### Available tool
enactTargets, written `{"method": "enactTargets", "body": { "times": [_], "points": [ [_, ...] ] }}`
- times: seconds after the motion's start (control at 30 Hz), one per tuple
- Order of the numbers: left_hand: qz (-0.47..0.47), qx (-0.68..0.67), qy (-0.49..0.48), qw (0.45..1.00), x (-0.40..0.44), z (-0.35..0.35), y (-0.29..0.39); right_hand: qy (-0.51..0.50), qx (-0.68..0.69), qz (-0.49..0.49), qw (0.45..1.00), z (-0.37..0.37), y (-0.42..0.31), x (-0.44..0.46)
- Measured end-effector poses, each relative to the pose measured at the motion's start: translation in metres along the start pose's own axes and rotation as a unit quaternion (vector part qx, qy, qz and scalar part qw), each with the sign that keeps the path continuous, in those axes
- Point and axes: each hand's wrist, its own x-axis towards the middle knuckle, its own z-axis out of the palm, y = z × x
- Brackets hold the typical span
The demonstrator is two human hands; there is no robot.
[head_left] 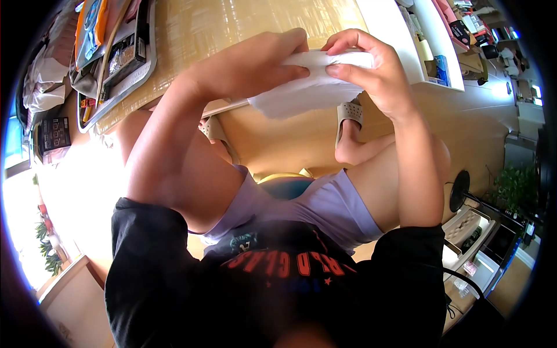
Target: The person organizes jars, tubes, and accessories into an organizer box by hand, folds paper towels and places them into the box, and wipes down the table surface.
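Observation:
Both hands are raised over the near edge of the table, with a thin white sheet point(313, 93) stretched between them. It is soft and folded along its upper part, and its lower part hangs loose past the table edge; whether it is tissue or cloth I cannot tell. My left hand point(264, 64) is closed on the sheet's left side, thumb pointing inward. On the other side, my right hand point(377, 66) pinches the upper right part between thumb and fingers. The thumbs are apart, with a band of the sheet showing between them.
A tray point(152, 52) of packets and tools lies on the table point(191, 29) at left. An open white drawer point(444, 84) with small items stands at right. Below are my sandalled feet; a black fan point(459, 190) stands at far right.

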Motion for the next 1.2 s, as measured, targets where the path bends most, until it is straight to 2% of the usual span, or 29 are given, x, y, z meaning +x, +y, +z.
{"method": "enactTargets", "body": {
  "times": [0.13, 0.33, 0.43, 0.5, 0.6, 0.67, 0.73, 0.83, 0.93, 0.97, 1.07, 1.2],
  "points": [
    [-0.013, 0.027, 0.008, 1.0, -0.001, 0.0, 0.006, 0.014, 0.028, 0.026, 0.999, 0.005, -0.003, 0.0],
    [-0.068, 0.031, -0.04, 0.996, -0.003, 0.0, 0.009, -0.013, 0.031, 0.062, 0.998, 0.003, 0.001, 0.001],
    [-0.048, -0.003, -0.052, 0.998, -0.005, 0.003, -0.001, -0.02, -0.062, -0.043, 0.997, 0.001, 0.003, 0.004],
    [0.06, -0.044, -0.023, 0.997, -0.009, 0.0, -0.01, -0.016, -0.087, -0.064, 0.994, 0.005, 0.0, 0.004],
    [0.037, -0.089, -0.037, 0.995, -0.011, -0.007, -0.006, -0.019, -0.085, -0.071, 0.994, 0.008, -0.003, 0.004],
    [-0.074, -0.089, -0.073, 0.991, -0.008, -0.013, 0.006, -0.027, -0.083, -0.075, 0.993, 0.007, -0.003, 0.005],
    [-0.065, -0.068, -0.083, 0.992, -0.005, -0.013, 0.003, -0.037, -0.089, -0.085, 0.992, 0.005, -0.003, 0.005],
    [-0.044, -0.066, -0.078, 0.994, -0.003, -0.018, 0.003, -0.064, -0.016, -0.068, 0.996, 0.001, -0.007, 0.004],
    [-0.028, -0.097, -0.052, 0.993, -0.006, -0.027, 0.014, -0.032, 0.108, 0.044, 0.993, -0.004, -0.016, 0.002],
    [-0.024, -0.111, -0.042, 0.993, -0.007, -0.029, 0.017, -0.027, 0.085, 0.044, 0.995, -0.006, -0.018, 0.002],
    [-0.032, -0.006, -0.034, 0.999, -0.008, -0.03, 0.018, -0.033, 0.021, 0.032, 0.999, -0.001, -0.015, 0.0],
    [-0.03, -0.012, -0.011, 0.999, -0.006, -0.021, 0.01, -0.008, -0.029, -0.018, 0.999, 0.006, -0.002, -0.001]
  ]
}}
